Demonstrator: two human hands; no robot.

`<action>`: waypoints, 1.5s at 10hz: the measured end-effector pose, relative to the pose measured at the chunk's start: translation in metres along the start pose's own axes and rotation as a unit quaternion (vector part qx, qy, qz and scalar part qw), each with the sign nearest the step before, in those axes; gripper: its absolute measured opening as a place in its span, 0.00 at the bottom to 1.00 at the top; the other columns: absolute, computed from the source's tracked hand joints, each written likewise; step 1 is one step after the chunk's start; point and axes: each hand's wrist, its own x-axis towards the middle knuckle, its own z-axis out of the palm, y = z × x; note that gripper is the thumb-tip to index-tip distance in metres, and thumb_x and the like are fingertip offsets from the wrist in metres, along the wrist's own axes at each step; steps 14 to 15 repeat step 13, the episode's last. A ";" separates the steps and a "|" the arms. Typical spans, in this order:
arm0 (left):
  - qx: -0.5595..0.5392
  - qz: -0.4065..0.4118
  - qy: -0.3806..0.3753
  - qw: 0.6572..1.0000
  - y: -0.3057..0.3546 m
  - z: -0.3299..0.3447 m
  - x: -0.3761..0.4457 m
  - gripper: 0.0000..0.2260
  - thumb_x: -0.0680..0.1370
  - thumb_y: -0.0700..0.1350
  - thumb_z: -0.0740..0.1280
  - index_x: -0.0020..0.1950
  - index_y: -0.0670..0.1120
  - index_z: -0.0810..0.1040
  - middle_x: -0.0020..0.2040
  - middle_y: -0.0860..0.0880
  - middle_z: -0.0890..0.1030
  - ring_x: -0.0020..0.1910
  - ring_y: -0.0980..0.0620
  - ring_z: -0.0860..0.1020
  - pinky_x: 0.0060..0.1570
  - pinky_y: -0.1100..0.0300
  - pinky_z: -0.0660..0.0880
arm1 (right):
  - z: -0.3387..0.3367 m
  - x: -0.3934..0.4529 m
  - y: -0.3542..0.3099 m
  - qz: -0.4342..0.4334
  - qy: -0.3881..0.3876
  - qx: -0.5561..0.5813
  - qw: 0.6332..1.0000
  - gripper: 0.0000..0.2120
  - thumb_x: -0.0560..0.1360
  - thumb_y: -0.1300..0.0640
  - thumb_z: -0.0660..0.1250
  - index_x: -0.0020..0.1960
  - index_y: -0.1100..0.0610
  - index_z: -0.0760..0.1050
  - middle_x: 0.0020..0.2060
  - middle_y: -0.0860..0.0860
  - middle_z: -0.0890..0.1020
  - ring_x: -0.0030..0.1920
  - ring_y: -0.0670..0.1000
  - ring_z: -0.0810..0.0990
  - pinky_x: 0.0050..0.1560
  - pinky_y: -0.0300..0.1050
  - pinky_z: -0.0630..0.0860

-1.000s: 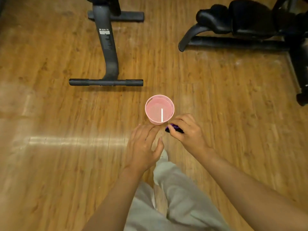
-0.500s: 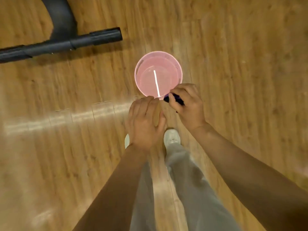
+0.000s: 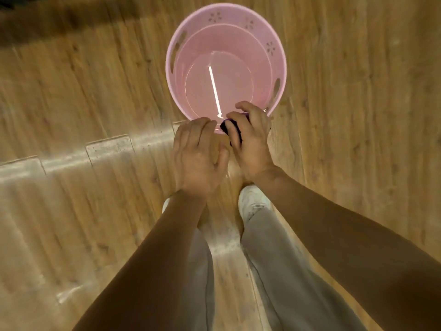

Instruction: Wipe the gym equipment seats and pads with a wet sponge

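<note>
The right hand (image 3: 250, 137) grips the purple sponge (image 3: 230, 130) at the pink bucket's (image 3: 174, 68) near rim; the left hand (image 3: 199, 154) hovers relaxed, empty. Dunk fully, then squeeze over the water.

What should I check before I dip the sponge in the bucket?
1. Sponge gripped by right hand: ok.
2. Right hand over the bucket near rim: ok.
3. Left hand free, holding nothing: ok.
4. Bucket upright on the floor: ok.
5. Water in the bucket: it seems so, from a bright reflection; depth cannot tell.
6. Sponge already wet: cannot tell.
</note>
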 end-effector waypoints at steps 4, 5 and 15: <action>-0.025 -0.018 -0.031 0.999 0.009 -0.018 0.005 0.17 0.76 0.44 0.64 0.62 0.37 0.79 0.59 0.41 0.81 0.60 0.46 0.74 0.65 0.44 0.71 | -0.059 0.021 0.015 -0.045 -0.334 0.079 0.938 0.24 0.76 0.66 0.56 0.72 0.63 0.68 0.68 0.58 0.73 0.67 0.57 0.70 0.72 0.55 0.64; -0.037 -0.019 -0.031 0.999 0.010 -0.017 0.004 0.17 0.76 0.44 0.63 0.62 0.37 0.79 0.59 0.41 0.80 0.61 0.47 0.73 0.65 0.43 0.70 | -0.064 0.027 0.021 -0.046 -0.307 0.051 0.949 0.20 0.77 0.64 0.66 0.69 0.58 0.74 0.64 0.53 0.78 0.63 0.56 0.76 0.65 0.50 0.72; -0.023 -0.004 -0.031 0.999 0.016 -0.034 0.013 0.14 0.77 0.40 0.65 0.61 0.38 0.80 0.57 0.41 0.81 0.58 0.44 0.76 0.66 0.44 0.70 | -0.046 0.008 0.005 -0.138 -0.190 -0.109 0.966 0.21 0.76 0.58 0.69 0.67 0.62 0.75 0.65 0.58 0.77 0.66 0.58 0.76 0.75 0.58 0.62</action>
